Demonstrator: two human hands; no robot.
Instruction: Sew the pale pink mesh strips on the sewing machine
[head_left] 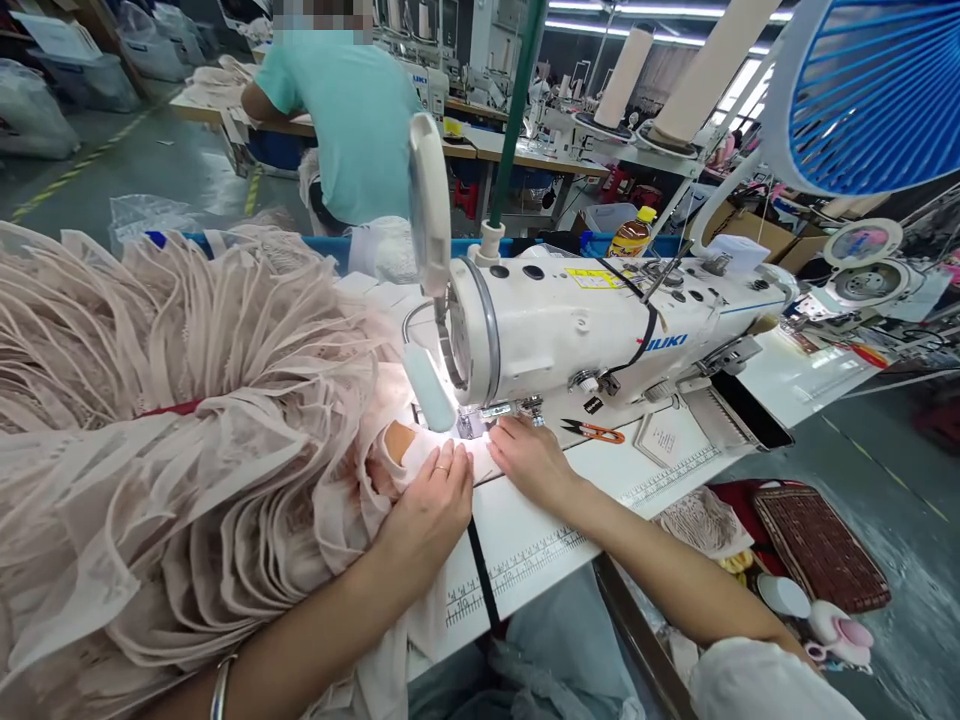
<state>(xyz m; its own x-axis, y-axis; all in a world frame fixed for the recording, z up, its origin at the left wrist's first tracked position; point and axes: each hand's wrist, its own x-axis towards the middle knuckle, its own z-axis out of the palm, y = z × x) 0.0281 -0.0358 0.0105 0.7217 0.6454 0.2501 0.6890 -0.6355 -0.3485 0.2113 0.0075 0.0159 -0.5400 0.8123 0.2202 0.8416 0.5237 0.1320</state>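
A white sewing machine [555, 320] stands on the table, its lamp lighting the presser foot [471, 424]. A pale pink fabric piece [429, 444] lies under the foot area. My left hand [435, 492] rests flat on this fabric, fingers stretched out, just left of the foot. Close to the right of the foot, my right hand [525, 458] has its fingers bent and pressed together at the fabric's edge; the fingertips are partly hidden. A large heap of pale pink garment pieces [225, 420] spreads to the left and touches the fabric being worked.
Orange-handled thread snips [596, 431] lie right of my right hand. A ruler tape [525, 565] runs along the table's front edge. A blue fan [877, 95] hangs at upper right. Ahead, a person in a teal shirt [356, 120] sits facing away. Thread cones [626, 75] stand behind the machine.
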